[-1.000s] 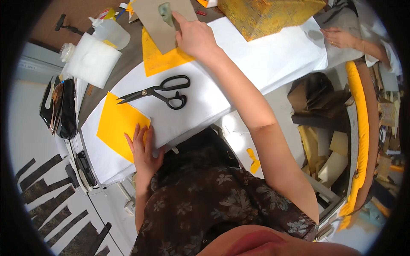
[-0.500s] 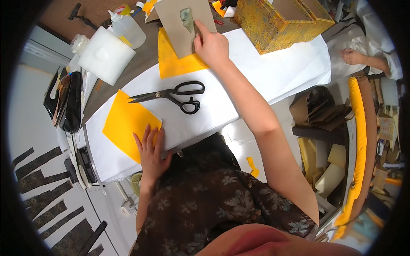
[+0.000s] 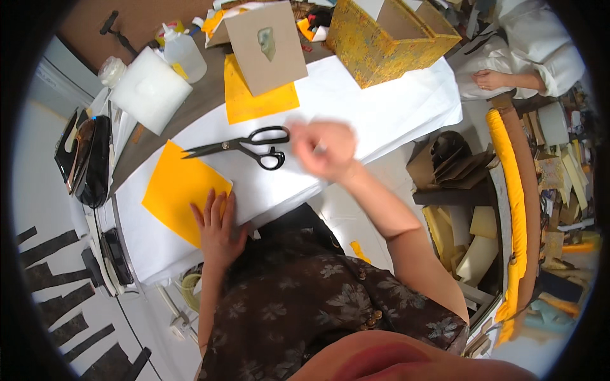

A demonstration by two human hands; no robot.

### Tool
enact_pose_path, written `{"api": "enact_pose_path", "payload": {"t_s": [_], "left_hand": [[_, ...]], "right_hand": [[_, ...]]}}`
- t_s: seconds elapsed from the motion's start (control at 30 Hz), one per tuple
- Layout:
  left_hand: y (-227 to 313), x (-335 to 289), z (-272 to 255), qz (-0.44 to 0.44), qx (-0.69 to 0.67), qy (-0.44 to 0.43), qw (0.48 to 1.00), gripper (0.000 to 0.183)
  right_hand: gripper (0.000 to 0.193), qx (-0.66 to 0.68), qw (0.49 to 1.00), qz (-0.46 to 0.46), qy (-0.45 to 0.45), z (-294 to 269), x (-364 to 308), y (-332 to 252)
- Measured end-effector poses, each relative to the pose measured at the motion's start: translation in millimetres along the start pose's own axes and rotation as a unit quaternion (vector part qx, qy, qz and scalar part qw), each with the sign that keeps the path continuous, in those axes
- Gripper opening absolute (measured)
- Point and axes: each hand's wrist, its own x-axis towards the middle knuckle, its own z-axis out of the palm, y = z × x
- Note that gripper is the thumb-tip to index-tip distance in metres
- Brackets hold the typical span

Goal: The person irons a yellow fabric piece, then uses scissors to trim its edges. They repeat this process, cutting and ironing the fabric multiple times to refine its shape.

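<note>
Left hand [image 3: 220, 230] rests, fingers spread, on yellow sheet [image 3: 178, 192].

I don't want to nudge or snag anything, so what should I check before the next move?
1. Left hand resting on the yellow sheet: ok.
2. Right hand empty: cannot tell, it is blurred.
3. Scissors clear of that sheet: not ok, their tips overlap its upper edge.
4. Green piece lying within the grey-brown board: ok.
5. Other person's hand away from the scissors: ok.
</note>
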Motion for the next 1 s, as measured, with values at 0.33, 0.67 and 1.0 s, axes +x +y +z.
{"api": "enact_pose_path", "payload": {"t_s": [0.33,0.67,1.0], "left_hand": [[-4.1,-3.5,1.1,0.017,0.008,0.013,1.0,0.076],[-8.3,-6.2,7.8,0.03,-0.038,0.059,0.997,0.074],[-14.3,-5.4,6.5,0.02,-0.065,0.048,0.997,0.069]], "right_hand": [[0.039,-0.075,0.937,0.332,-0.084,20.4,-12.4,11.3],[0.036,-0.08,0.903,0.179,-0.382,42.3,-26.0,-13.2],[0.043,-0.119,0.815,0.171,-0.541,69.1,-9.5,0.2]]}}
